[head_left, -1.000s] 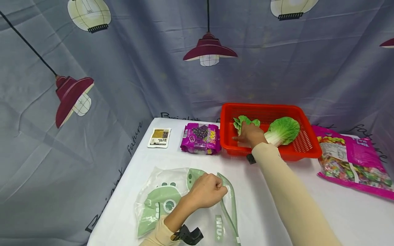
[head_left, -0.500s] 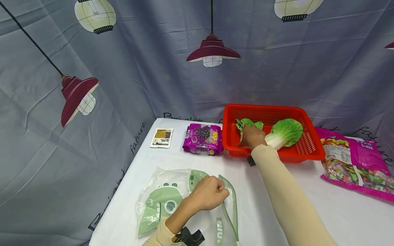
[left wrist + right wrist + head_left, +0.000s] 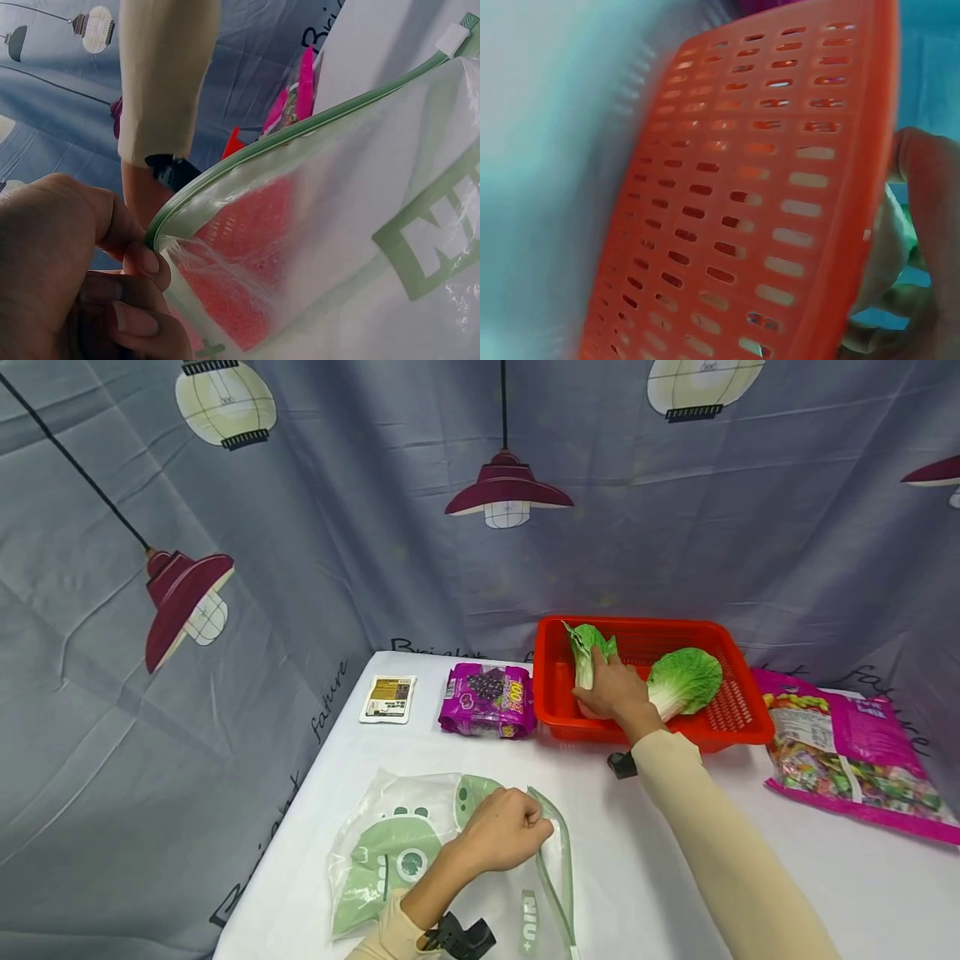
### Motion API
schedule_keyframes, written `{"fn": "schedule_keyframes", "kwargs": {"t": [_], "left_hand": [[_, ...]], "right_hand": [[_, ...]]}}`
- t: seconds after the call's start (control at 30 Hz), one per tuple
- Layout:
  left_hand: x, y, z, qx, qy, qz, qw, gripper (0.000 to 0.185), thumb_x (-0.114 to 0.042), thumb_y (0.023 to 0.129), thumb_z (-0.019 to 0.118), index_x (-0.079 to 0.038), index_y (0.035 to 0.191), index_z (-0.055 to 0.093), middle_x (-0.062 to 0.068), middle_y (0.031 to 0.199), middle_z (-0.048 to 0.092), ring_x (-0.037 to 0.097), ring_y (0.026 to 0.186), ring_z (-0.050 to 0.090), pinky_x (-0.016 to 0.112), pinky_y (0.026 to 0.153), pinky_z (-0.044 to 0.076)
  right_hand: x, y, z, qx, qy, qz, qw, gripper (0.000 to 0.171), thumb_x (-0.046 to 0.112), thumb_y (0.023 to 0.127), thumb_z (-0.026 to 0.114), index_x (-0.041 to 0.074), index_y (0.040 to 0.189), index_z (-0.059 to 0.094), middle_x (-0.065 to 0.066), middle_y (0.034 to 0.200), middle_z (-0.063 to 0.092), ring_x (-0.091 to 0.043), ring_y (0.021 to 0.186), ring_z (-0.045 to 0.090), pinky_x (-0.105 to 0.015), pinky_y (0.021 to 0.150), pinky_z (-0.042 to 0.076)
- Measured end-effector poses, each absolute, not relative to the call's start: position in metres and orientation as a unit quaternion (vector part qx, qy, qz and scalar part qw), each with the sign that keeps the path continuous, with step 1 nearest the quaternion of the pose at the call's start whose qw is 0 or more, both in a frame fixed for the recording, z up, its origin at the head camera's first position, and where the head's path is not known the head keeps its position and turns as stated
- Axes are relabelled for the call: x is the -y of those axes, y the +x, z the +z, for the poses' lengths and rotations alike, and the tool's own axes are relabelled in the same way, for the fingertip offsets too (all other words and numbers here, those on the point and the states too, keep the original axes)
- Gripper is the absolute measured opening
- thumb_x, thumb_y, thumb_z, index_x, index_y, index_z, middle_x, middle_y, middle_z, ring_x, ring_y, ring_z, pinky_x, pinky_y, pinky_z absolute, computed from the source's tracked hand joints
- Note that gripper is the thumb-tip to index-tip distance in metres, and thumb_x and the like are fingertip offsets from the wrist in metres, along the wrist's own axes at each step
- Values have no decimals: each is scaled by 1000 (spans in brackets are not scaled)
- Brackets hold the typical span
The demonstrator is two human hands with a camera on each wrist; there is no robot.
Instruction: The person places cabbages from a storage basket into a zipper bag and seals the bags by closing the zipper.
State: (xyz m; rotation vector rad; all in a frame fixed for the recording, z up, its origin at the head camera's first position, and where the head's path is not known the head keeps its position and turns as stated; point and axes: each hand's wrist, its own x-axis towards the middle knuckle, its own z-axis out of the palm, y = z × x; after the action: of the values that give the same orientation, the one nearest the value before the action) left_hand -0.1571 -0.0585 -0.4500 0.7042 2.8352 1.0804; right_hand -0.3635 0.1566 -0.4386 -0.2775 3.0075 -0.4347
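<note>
Standing lettuce leaf (image 3: 583, 653) in right grip (image 3: 611, 688) (basket (image 3: 738, 710))

Red slotted basket (image 3: 738, 710); green-white cabbage leaves (image 3: 682, 681). Clear zip bag (image 3: 405, 852) is printed w/ green dinosaur, green zip. Purple grape-print candy pack (image 3: 487, 699); magenta multicolour sweets bag (image 3: 847, 752). White tablecloth (image 3: 750, 793).

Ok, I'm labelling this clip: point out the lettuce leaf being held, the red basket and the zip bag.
lettuce leaf (image 3: 584, 653), head view, pale stalk above the fingers
red basket (image 3: 738, 697), head view, right mesh wall
zip bag (image 3: 390, 843), head view, green print
</note>
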Motion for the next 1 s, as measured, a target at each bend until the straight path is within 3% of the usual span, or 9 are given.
{"fn": "schedule_keyframes", "kwargs": {"t": [0.33, 0.67, 1.0], "left_hand": [[59, -157, -450, -906, 225, 359, 14, 36, -15, 76, 56, -21, 47, 35, -16, 42, 25, -1, 43, 24, 19, 42, 19], [60, -158, -447, -905, 223, 363, 18, 36, -14, 76, 55, -21, 48, 35, -15, 42, 25, 0, 44, 24, 19, 42, 19], [59, -159, -450, -905, 217, 365, 22, 35, -15, 76, 55, -21, 48, 35, -15, 42, 26, 1, 44, 25, 20, 42, 19]], "right_hand": [[-169, -347, -437, -965, -107, -231, -58, 90, 40, 86, 60, 14, 158, 12, -27, 151, 28, -55, 125, 37, -69, 94, 36], [-173, -326, -423, -943, -148, -273, -118, 90, 32, 86, 66, 17, 158, 14, -27, 152, 27, -56, 125, 37, -67, 101, 29], [-172, -291, -417, -919, -173, -314, -164, 92, 31, 84, 69, 19, 158, 16, -22, 153, 30, -46, 134, 34, -65, 104, 26]]}}
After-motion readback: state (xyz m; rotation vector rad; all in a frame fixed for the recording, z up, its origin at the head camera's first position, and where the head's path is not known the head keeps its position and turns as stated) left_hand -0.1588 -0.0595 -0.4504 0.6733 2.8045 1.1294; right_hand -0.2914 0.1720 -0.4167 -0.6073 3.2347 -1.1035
